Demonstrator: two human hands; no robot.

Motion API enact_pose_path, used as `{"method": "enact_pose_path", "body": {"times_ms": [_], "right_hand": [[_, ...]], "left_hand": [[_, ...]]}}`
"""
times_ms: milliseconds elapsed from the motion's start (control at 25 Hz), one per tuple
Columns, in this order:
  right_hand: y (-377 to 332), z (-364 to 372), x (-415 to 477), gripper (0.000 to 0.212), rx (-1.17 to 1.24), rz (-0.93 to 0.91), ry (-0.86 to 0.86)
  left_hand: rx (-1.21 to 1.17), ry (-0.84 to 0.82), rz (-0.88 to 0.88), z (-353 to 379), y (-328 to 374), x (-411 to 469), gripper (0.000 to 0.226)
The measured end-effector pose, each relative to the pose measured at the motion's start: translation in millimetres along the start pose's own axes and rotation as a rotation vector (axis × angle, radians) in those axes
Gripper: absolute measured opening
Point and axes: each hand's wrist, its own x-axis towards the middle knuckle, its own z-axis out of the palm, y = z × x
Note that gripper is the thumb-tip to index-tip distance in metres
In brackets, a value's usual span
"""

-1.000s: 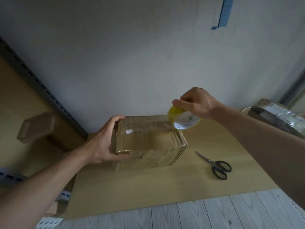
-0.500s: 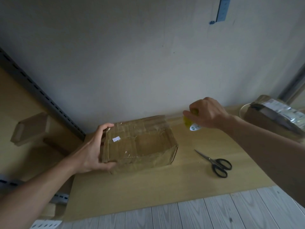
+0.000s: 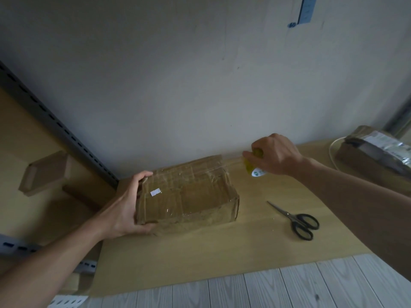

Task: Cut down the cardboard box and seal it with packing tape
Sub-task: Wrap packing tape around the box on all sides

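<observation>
1. Brown cardboard box [image 3: 189, 196], top covered in clear tape, sits on the light wooden bench [image 3: 200, 258], close to the wall.
2. Left hand [image 3: 126, 207] grips the box's left end: thumb on the near side, fingers curled over the far top corner.
3. Right hand [image 3: 274, 154] grips the yellow roll of packing tape [image 3: 250, 165], just right of the box's far right corner.
4. Clear tape strip [image 3: 233, 160] runs from the box's far edge to the roll.
5. Black-handled scissors [image 3: 295, 218] lie on the bench right of the box, apart from both hands.
</observation>
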Motion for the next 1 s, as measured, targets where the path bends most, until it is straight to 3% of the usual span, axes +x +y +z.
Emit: {"method": "enact_pose_path", "body": {"times_ms": [120,240,320,560,680,800,920,1000], "right_hand": [[-5,7,-6,0.052,-0.002,0.049,-0.065],[-15,22,-12,0.054,0.022,0.114,-0.12],[-19,27,-14,0.054,0.033,0.146,-0.123],[-14,23,-27,0.054,0.15,0.219,-0.121],[-18,-10,-24,0.053,0.29,0.229,-0.017],[-37,-58,-13,0.051,0.562,0.262,0.17],[-56,-80,-12,0.046,0.864,0.258,0.127],[-68,-76,-11,0.045,0.924,0.227,0.059]], "left_hand": [[0.043,-0.08,-0.053,-4,2,-1,0.125],[0.227,-0.16,-0.113,-23,19,4,0.147],[0.384,-0.129,-0.075,-21,52,26,0.16],[0.54,-0.201,0.083,43,140,113,0.151],[0.394,-0.059,0.181,29,138,107,0.143],[0.095,0.084,0.271,14,129,83,0.145],[-0.081,0.146,0.241,16,106,61,0.144],[-0.123,0.135,0.211,16,92,55,0.143]]}}
